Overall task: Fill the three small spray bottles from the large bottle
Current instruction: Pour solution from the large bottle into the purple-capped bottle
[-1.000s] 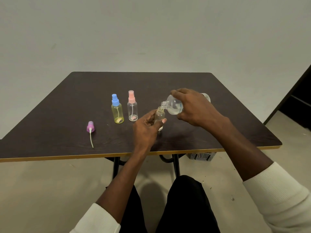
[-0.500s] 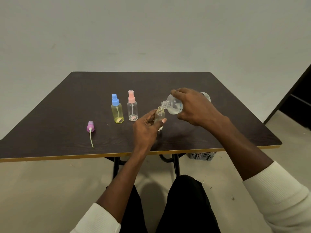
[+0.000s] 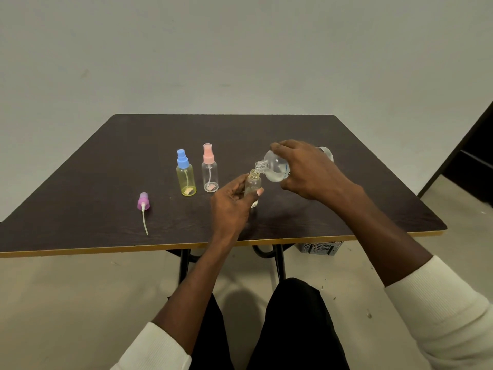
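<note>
Clear plastic forms the large bottle [image 3: 276, 169], which is tipped on its side in the right hand [image 3: 309, 172], fingers curled over its rounded body, neck meeting the mouth of an uncapped small bottle [image 3: 252, 186]. That upright bottle is gripped by the left hand [image 3: 232, 206] on the dark wood-grain surface [image 3: 106, 182]. Beside it are stood a yellow blue-capped bottle [image 3: 186, 177] and a clear pink-capped bottle [image 3: 210, 172]; a purple spray cap [image 3: 143, 204] is laid apart.

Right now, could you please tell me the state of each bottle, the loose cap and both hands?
large bottle: uncapped, tipped, mouth at the small bottle's neck, held by right hand.
open small bottle: capless, upright, gripped by left hand.
blue-capped bottle: capped, upright on table.
pink-capped bottle: capped, upright.
purple spray cap: off, lying on table.
</note>
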A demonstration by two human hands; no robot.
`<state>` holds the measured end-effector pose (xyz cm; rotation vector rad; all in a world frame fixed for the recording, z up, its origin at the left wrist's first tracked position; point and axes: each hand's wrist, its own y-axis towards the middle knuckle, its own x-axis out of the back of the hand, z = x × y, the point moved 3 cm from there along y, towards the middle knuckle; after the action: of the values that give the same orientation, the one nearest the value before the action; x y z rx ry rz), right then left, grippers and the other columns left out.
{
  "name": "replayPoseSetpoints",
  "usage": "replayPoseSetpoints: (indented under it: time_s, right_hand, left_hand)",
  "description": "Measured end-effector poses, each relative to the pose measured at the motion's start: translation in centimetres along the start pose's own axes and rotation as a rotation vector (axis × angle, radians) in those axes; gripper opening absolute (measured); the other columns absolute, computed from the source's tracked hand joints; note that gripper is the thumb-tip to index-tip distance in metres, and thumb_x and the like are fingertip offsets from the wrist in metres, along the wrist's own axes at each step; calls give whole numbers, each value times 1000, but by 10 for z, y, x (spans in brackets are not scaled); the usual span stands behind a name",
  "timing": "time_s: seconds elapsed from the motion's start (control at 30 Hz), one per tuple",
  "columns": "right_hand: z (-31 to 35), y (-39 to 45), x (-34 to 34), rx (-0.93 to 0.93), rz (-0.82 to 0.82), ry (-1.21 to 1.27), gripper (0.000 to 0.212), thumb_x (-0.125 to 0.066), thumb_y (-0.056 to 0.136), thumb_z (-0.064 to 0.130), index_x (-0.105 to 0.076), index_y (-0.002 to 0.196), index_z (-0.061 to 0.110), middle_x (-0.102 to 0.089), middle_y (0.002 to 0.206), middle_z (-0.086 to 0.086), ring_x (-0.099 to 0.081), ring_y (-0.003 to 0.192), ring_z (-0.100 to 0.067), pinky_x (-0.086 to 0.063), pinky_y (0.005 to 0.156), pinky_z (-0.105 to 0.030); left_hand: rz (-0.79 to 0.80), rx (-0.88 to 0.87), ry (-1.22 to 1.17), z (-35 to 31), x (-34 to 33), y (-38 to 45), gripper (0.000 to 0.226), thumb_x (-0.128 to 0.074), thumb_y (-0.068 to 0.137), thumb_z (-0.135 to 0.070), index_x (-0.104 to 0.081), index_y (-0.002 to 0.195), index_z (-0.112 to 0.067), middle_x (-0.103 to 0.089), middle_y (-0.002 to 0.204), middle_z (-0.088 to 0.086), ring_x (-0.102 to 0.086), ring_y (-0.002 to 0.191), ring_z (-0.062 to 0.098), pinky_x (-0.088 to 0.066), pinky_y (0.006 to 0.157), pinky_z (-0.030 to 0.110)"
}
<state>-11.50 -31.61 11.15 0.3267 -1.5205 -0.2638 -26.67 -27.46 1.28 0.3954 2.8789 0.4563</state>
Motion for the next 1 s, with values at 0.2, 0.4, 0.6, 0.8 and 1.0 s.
replayPoseSetpoints:
  time_s: [0.2, 0.4, 0.6, 0.8, 1.0]
  right_hand:
    - [0, 0, 1, 6, 8, -10, 77, -81, 73, 20, -47, 142, 15, -56, 137, -9, -54, 122, -30, -46, 95, -44]
    - [-1, 1, 1, 7, 10, -16, 77, -81, 73, 20, -47, 141, 15, -55, 138, -9, -54, 122, -29, -46, 95, -43]
    - [-1, 1, 1, 8, 11, -18, 77, -81, 72, 20, -47, 141, 16, -56, 138, -9, -54, 121, -30, -46, 95, -44]
    - [0, 1, 1, 12, 17, -25, 78, -81, 73, 20, -46, 142, 16, -55, 138, -9, -54, 122, -29, -46, 95, -43]
    - [1, 0, 3, 14, 20, -32, 77, -80, 74, 20, -46, 142, 16, -54, 139, -9, -53, 123, -29, -45, 96, -42]
  left_hand:
    - [1, -17, 9, -1, 0, 0, 39, -80, 84, -8, -70, 106, -38, -78, 101, -11, -73, 99, 10, -58, 88, 26]
    - [15, -29, 14, 0, 0, 0, 36, -79, 85, -9, -71, 108, -35, -78, 101, -9, -74, 98, 12, -58, 85, 25]
    - [20, -46, 28, 0, 0, -1, 37, -78, 86, -11, -71, 106, -41, -78, 102, -10, -73, 99, 11, -59, 86, 27]
    - [13, -43, 4, 0, 0, 0, 38, -78, 85, -8, -71, 105, -39, -78, 101, -10, -74, 99, 11, -58, 85, 26]
    - [15, -46, -1, 1, -1, 0, 37, -78, 85, -6, -71, 109, -34, -78, 102, -10, -73, 100, 10, -57, 85, 22]
